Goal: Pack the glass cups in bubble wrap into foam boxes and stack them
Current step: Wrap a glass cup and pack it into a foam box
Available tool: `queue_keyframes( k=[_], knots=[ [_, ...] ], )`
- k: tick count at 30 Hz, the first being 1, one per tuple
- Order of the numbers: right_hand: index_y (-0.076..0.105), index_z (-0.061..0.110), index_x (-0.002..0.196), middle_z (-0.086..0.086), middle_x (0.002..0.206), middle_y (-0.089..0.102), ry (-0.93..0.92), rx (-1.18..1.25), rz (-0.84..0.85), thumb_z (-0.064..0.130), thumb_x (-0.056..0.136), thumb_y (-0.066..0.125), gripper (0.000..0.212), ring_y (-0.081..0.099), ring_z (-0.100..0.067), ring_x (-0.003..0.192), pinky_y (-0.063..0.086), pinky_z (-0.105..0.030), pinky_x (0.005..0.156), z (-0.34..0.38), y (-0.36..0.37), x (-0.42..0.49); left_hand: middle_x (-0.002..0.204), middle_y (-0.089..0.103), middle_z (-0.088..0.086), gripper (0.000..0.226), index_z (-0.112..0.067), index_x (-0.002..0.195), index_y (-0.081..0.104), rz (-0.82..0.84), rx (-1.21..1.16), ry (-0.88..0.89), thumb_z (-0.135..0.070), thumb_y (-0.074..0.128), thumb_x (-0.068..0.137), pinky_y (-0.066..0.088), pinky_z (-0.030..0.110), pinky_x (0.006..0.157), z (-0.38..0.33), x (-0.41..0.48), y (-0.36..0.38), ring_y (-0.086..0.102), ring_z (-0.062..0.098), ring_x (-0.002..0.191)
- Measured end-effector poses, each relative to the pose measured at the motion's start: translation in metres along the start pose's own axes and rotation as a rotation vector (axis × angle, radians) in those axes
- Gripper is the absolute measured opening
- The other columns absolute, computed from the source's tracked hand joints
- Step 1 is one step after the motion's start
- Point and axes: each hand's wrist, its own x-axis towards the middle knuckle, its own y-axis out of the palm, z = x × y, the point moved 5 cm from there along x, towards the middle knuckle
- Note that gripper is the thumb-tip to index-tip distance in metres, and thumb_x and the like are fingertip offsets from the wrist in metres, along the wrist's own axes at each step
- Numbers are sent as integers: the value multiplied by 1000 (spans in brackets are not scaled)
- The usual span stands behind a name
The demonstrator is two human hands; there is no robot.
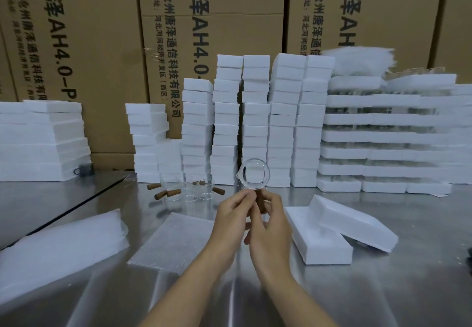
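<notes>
Both hands raised over the middle of the shiny metal table (383,288). Left hand (229,222) and right hand (272,227) meet at the brown wooden handle (260,200) of a clear round glass cup with a small pouring lip (254,173). Fingers of both hands pinched closed around the handle; cup held up off the table, its mouth turned toward the camera, lip to the left.

Flat sheet of clear bubble wrap (173,242) lies on the table just left of and below the hands. Further left, a thick pile of white translucent wrap sheets (58,250).

Right of the hands: open white foam box base (319,239) with its white foam lid (355,224) leaning tilted on the base's right edge.

Far side, left of the held cup: cluster of more clear glass cups with brown handles (186,191), standing on the table, some handles pointing outward.

Behind them, tall columns of stacked white foam boxes (255,122). Far left, a stack of white foam slabs (43,140). Far right, layered white foam trays (383,137), glassware faintly visible between layers. Brown printed cardboard cartons (102,45) form the back wall.
</notes>
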Motion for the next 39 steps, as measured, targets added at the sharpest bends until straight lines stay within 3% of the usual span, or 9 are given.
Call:
queue_keyframes(
  k=[9,14,17,20,24,28,31,35,39],
  knots=[
    [68,31,105,5,95,77,157,266,52,35,106,57,11,67,-20,67,52,-31,58,4,1,5,107,80,5,26,-21,112,84,67,-227,-114,-37,66,102,42,31,70,10,8,0,74,14,97],
    [63,12,91,-1,71,51,508,780,220,30,109,49,29,36,-11,51,26,-28,55,9,12,8,77,57,-4,22,-21,104,75,88,-213,-110,-42,75,97,42,22,58,16,10,0,52,10,60],
    [63,17,82,1,66,36,658,1003,309,32,107,50,31,28,-11,53,26,-25,51,9,19,5,67,50,-6,57,-42,134,72,17,-233,-38,-45,90,80,39,17,48,18,13,-1,42,7,54],
    [70,13,76,2,63,32,726,1080,370,31,105,50,40,26,-11,50,28,-23,46,7,22,3,71,61,-12,78,-60,136,64,-72,-183,112,-53,99,66,41,15,47,18,16,-2,41,5,51],
    [71,12,77,3,61,29,768,1124,400,30,101,53,35,26,-10,46,26,-23,45,4,24,2,108,80,-10,91,-65,138,58,-162,-135,193,-66,99,57,53,16,60,22,21,-7,62,3,58],
    [69,13,77,3,60,28,776,1116,398,29,100,53,33,25,-10,46,25,-23,46,4,23,2,117,79,-5,94,-66,139,56,-169,-117,215,-69,99,56,57,19,64,23,22,-7,66,6,63],
    [68,13,75,3,59,27,770,1056,369,28,101,52,34,24,-10,46,25,-23,46,3,21,3,126,72,-17,92,-69,140,53,-197,-22,272,-67,97,60,61,22,72,14,16,-11,74,7,90],
    [50,16,70,3,58,23,756,953,314,25,102,49,33,19,-11,49,22,-24,45,-2,17,5,136,51,-33,79,-69,141,48,-279,328,505,-48,91,79,56,24,95,-10,5,-15,60,2,126],
    [56,19,62,3,61,23,715,858,250,27,99,54,38,18,-12,51,17,-25,49,-5,11,10,127,60,-30,62,-56,127,59,-354,318,519,-52,90,73,49,23,96,-12,4,-23,57,-4,121]
  ],
)
